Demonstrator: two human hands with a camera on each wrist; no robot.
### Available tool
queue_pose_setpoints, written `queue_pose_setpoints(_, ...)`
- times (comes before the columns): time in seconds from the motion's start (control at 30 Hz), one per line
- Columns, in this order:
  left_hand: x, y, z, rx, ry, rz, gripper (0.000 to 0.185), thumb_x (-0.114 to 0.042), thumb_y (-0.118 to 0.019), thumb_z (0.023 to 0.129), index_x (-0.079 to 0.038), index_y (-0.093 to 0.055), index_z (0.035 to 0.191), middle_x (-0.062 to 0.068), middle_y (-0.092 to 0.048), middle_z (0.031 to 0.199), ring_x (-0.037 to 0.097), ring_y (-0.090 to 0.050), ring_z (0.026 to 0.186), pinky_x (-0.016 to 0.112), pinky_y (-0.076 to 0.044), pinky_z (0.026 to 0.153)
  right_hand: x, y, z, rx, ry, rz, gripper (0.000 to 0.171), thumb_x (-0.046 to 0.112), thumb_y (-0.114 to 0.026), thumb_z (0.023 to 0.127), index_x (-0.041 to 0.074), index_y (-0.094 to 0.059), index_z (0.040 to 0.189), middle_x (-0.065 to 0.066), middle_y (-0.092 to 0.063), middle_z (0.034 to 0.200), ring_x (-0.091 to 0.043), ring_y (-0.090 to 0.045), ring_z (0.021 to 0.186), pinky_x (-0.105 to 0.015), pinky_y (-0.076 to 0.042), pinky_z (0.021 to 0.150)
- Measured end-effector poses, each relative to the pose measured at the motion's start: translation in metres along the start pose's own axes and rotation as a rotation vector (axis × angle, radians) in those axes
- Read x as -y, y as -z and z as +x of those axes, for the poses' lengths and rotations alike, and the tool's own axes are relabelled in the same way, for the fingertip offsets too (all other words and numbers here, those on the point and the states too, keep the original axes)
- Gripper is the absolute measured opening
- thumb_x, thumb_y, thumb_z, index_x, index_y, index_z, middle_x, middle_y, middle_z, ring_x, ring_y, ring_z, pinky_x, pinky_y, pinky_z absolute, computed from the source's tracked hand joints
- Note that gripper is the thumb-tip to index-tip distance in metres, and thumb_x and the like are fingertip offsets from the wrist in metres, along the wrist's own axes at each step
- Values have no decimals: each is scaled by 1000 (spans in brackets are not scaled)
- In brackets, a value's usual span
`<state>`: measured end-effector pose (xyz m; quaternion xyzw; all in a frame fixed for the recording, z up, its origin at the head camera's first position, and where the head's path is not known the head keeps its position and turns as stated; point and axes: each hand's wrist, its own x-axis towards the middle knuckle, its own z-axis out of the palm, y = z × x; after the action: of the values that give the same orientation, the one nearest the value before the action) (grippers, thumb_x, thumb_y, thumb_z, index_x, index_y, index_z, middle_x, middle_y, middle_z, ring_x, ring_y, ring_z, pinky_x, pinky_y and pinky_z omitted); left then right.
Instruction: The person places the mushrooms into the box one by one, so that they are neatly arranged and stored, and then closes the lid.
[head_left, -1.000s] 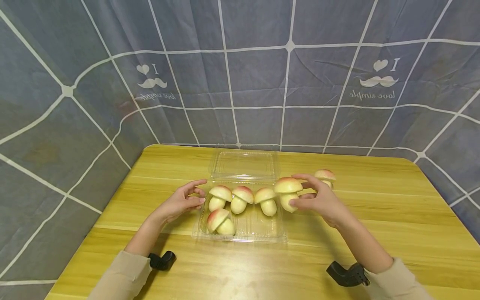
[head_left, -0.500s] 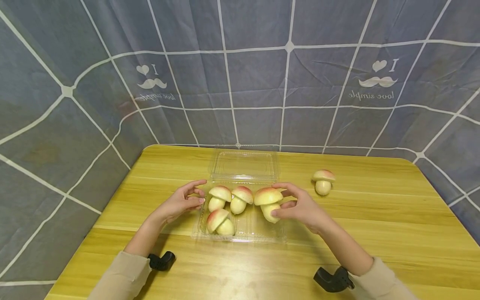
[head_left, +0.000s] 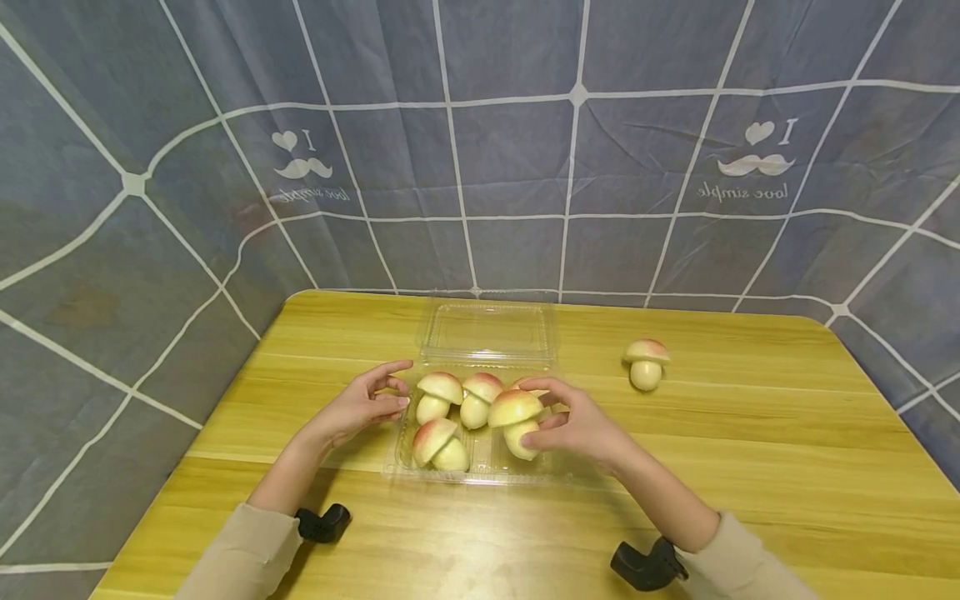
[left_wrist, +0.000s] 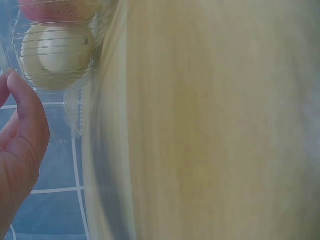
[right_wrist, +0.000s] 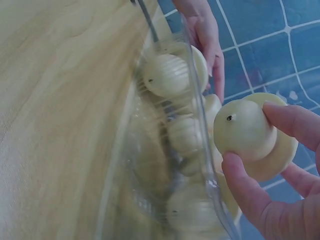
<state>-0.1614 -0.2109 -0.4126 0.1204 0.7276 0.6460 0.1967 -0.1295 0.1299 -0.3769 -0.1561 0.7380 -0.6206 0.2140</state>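
Note:
My right hand (head_left: 573, 425) pinches a toy mushroom (head_left: 517, 421) with a yellowish cap and pale stem. It is over the right part of a clear plastic clamshell box (head_left: 487, 477). In the right wrist view, the thumb and fingers grip this mushroom (right_wrist: 245, 130) by its stem and cap, above the box's rim. Several mushrooms lie inside, one (head_left: 442, 446) at the front left and others (head_left: 480, 400) in the back row; the back-right one is mostly hidden by my right hand. My left hand (head_left: 367, 404) stays at the left rim, fingers loosely bent, thumb tip right at the edge.
Another mushroom (head_left: 646, 364) stands on the wooden table (head_left: 750, 433) to the right of the box. The box's transparent lid (head_left: 487, 329) is folded back behind it. A grey-blue curtain (head_left: 517, 158) with white lines hangs behind the table.
My right hand has carried its mushroom left and toward me, from the box's right edge to over the interior. The mushroom at right is now uncovered. My left hand has not moved.

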Motion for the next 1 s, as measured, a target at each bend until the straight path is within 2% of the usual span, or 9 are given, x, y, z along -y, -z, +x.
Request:
queue_pose_setpoints(0.53, -2, -1, -1, -4, 4, -13, 64, -1, -57, 90, -2, -24, 146, 11, -44, 107, 11, -55, 76, 22, -50, 68, -8, -19, 12, 35, -17, -7, 66, 2, -77, 71, 3, -47, 131, -22, -43, 112, -21, -63, 78, -33, -52, 67)
queue_pose_setpoints(1.0, -1, 0, -2, 7, -1, -10, 65, -1, -56, 90, -2, -23, 146, 11, -45, 107, 12, -56, 76, 23, -51, 68, -13, -39, 20, 20, -61, 34, 66, -4, -76, 70, 2, -47, 129, -22, -44, 107, -22, -63, 75, -38, -55, 67)
